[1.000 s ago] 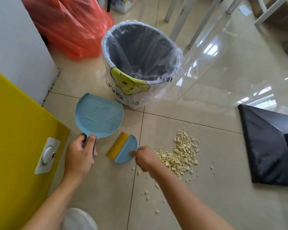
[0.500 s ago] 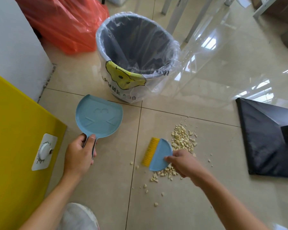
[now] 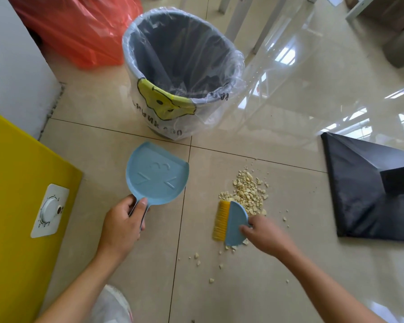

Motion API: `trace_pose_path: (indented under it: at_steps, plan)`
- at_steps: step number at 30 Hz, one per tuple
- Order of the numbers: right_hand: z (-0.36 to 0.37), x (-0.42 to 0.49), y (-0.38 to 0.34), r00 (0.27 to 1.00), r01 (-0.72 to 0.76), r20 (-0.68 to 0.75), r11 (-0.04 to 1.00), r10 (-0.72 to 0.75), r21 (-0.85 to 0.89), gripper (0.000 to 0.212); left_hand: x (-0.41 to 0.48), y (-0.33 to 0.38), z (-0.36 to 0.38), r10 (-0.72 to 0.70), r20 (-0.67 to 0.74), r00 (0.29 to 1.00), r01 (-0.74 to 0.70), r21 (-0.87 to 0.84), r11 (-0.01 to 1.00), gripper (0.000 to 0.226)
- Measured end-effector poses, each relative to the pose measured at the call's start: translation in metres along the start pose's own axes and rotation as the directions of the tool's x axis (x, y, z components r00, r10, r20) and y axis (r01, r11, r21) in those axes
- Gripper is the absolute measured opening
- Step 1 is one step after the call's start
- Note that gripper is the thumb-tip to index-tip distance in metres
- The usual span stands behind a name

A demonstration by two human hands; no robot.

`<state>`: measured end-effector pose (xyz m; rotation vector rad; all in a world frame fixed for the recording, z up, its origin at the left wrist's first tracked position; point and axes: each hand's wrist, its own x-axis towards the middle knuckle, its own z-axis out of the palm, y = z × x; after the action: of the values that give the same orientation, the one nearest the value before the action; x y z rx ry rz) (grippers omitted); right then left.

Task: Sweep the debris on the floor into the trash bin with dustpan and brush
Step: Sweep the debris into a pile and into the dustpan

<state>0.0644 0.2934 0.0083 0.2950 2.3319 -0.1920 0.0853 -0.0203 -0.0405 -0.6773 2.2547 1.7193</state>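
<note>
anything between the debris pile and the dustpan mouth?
Nothing visible. Bare tile lies between the debris and the dustpan; the brush, in the right hand, sits at the pile's near-left edge. The left hand holds the dustpan.

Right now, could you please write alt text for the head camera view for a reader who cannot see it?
A person's left hand holds an empty blue dustpan flat on a tiled floor, while the right hand sets a blue brush with yellow bristles against a pile of pale crumbs. A lined trash bin stands just beyond the dustpan.
</note>
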Motion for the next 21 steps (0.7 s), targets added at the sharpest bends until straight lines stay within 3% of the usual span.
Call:
trace_pose_path:
  at_steps: [3, 8, 11, 16, 21]
  plan:
    - [0.004, -0.025, -0.006, 0.993, 0.120, 0.020, 0.993, -0.120, 0.000, 0.025, 0.000, -0.004, -0.001, -0.015, -0.008, 1.000, 0.015, 0.017, 1.000, 0.039]
    - [0.057, -0.064, -0.063, 0.929, 0.333, 0.199, 0.940, -0.313, -0.072, 0.029, -0.008, -0.009, 0.007, -0.036, 0.036, 0.999, 0.035, 0.029, 0.999, 0.040]
    - [0.083, -0.056, -0.076, 0.931, 0.294, 0.266, 0.946, -0.250, -0.138, 0.029, -0.018, -0.011, 0.017, -0.024, 0.110, 0.994, 0.019, 0.049, 0.999, 0.038]
    - [0.060, -0.021, -0.040, 0.979, 0.180, 0.141, 0.943, -0.145, -0.279, 0.032, -0.017, -0.015, 0.017, -0.002, 0.135, 0.991, -0.012, 0.108, 0.994, 0.036]
    - [0.019, -0.017, -0.005, 0.991, 0.125, 0.074, 0.946, -0.108, -0.298, 0.022, -0.014, -0.014, 0.013, -0.011, 0.106, 0.994, 0.000, 0.103, 0.995, 0.040]
